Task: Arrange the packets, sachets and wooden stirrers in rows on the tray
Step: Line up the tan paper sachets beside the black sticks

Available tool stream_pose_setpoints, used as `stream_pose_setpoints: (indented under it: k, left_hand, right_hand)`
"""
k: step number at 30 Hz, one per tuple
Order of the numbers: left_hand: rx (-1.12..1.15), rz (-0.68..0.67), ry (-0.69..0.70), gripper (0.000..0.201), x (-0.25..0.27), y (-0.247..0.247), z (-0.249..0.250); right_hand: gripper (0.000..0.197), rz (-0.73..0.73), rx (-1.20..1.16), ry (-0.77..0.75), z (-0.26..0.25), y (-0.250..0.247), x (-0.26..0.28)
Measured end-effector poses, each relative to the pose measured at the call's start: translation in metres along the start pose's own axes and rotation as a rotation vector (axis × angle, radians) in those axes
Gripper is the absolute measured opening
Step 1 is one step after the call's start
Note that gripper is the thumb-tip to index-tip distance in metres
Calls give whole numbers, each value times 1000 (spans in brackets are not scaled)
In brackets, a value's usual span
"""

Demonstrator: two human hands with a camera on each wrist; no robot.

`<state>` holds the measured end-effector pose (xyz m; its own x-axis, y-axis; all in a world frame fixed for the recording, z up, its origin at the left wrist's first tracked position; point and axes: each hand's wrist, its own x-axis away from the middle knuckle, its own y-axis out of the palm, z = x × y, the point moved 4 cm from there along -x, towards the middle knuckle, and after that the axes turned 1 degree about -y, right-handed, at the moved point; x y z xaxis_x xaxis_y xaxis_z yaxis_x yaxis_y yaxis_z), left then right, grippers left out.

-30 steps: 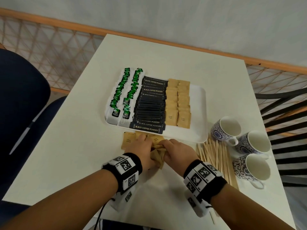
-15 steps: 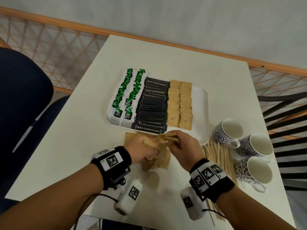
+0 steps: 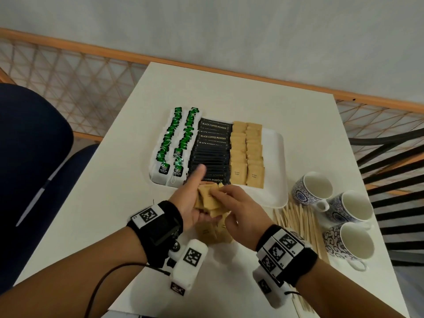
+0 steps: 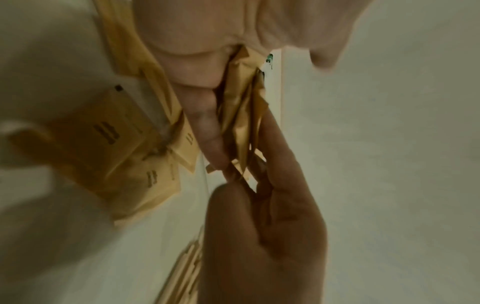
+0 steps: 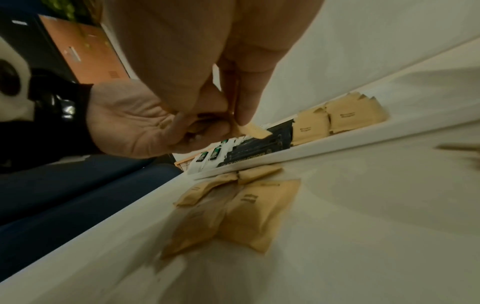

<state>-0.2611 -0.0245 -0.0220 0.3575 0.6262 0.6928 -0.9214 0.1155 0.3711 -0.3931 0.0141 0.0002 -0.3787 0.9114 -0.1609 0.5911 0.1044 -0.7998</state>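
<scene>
A white tray [image 3: 278, 180] holds rows of green tea bags [image 3: 174, 143], black coffee sachets [image 3: 212, 152] and brown sugar sachets [image 3: 246, 154]. Just in front of the tray, my left hand [image 3: 195, 203] lies palm up with the thumb raised and cradles a bunch of brown sugar sachets [image 3: 207, 199] in its fingers [image 4: 205, 127]. My right hand [image 3: 238, 210] reaches into that bunch and pinches one sachet [image 5: 252, 129] between thumb and forefinger. More loose brown sachets [image 3: 206, 232] lie on the table under the hands. Wooden stirrers [image 3: 300, 226] lie in a pile to the right.
Three patterned cups [image 3: 314, 189] stand at the table's right edge, beside the stirrers. A dark blue chair [image 3: 29, 157] is at the left. The tray's right strip is bare. A wooden railing runs behind the table.
Both hands have lifted off the table with a bunch of brown sachets. My left hand has turned palm up and raised its thumb; the right hand now pinches a sachet from the bunch.
</scene>
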Motion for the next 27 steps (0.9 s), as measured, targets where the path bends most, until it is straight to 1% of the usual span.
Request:
stream_pose_setpoints:
  k: [1, 2, 4, 6, 7, 9, 10, 13, 14, 16, 18, 19, 21, 22, 24, 26, 27]
  left_hand:
    - [-76, -16, 21, 47, 1, -1, 1]
    - [-126, -25, 48, 46, 2, -3, 2]
    - [-129, -53, 55, 56, -1, -10, 0]
    - [-105, -60, 45, 65, -5, -18, -1]
    - [-98, -53, 43, 68, -6, -21, 0]
    - [-112, -56, 45, 67, -8, -24, 1]
    - [-122, -61, 44, 63, -10, -25, 2]
    - [-140, -50, 47, 35, -11, -24, 6]
    - [-127, -57, 41, 31, -11, -24, 7]
    - [-90, -91, 30, 29, -11, -22, 11]
    - [-56, -130, 18, 34, -11, -19, 15]
    - [-56, -142, 16, 37, -12, -18, 16]
    - [-71, -136, 21, 42, -14, -18, 17]
    - [-71, -130, 19, 45, -15, -18, 17]
    - [-97, -130, 14, 59, -16, -16, 15]
    - [-134, -146, 5, 73, -20, -13, 13]
    - [-144, -141, 6, 71, -21, -11, 14]
  right_hand:
    - [60, 1, -33, -21, -2, 0, 1]
    - [61, 9, -78, -31, -4, 0, 1]
    - [56, 43, -205, 3, -2, 1, 2]
    - [46, 103, -380, 108, 4, 1, 3]
    - [45, 124, -479, 173, 6, 1, 3]
    - [53, 136, -601, 258, 8, 2, -1]
    - [56, 128, -615, 282, 9, 2, -4]
    - [65, 145, -574, 320, 11, 1, -9]
    - [67, 167, -548, 321, 12, 0, -11]
    - [66, 195, -491, 332, 16, -1, -11]
    - [54, 174, -458, 400, 23, -2, -11]
    - [42, 147, -491, 462, 28, -2, -11]
    - [18, 108, -698, 590, 34, -2, -12]
    - [11, 101, -807, 636, 36, -3, -12]
    - [5, 107, -886, 678, 39, -7, -15]
    - [6, 103, -895, 680, 42, -11, -18]
    - [5, 98, -897, 678, 43, -12, -19]
